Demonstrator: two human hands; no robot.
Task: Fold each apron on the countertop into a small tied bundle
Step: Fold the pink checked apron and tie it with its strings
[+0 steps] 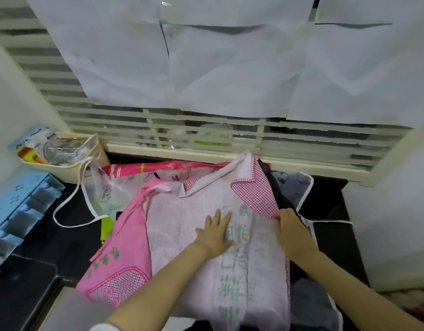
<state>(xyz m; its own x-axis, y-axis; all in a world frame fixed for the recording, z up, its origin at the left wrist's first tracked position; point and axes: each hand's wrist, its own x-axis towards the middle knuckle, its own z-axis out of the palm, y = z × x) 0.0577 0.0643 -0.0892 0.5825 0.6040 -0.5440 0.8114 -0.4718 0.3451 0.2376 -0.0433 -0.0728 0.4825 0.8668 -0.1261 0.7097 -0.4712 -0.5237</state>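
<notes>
Two bare forearms reach in from the bottom edge. The left hand (215, 231) lies flat with fingers straight and spread, pressing on the pale pink apron (182, 230) — green lettering shows faintly through its cloth. The right hand (289, 226) pinches that apron's right edge beside a red-checked flap. The apron tops a heap on the dark countertop (70, 235), over a brighter pink apron (120, 256) — a white printed apron (108, 194) and a grey apron (293, 187) lie behind. A cream basket (63, 167) sits back left.
</notes>
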